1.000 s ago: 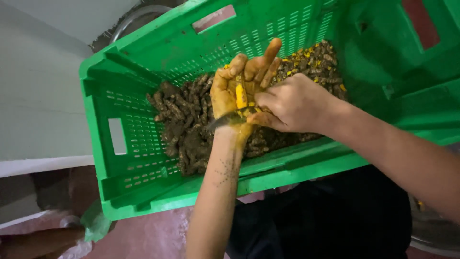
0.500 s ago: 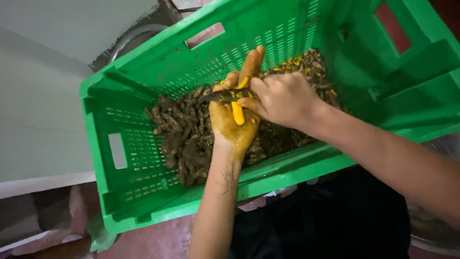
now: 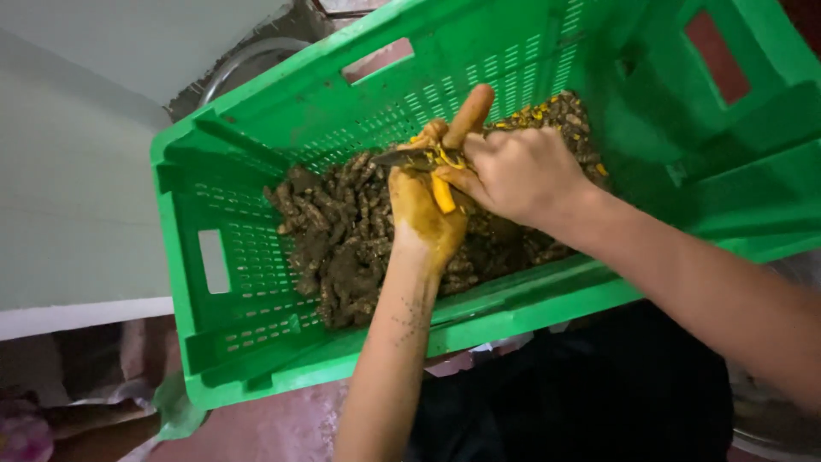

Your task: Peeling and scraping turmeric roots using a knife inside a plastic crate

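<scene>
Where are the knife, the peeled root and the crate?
knife point(image 3: 400, 157), head view, on the dark blade
peeled root point(image 3: 443, 194), head view, on its bright yellow end
crate point(image 3: 256, 370), head view, on the near green rim

No labels, signs or screens showed anywhere in the view. The one container was a large green perforated plastic crate point(image 3: 256, 282), rectangular, with slotted walls and cut-out handle openings in its end walls; it lay tilted across the middle of the view, a heap of brown roots along its bottom.
</scene>
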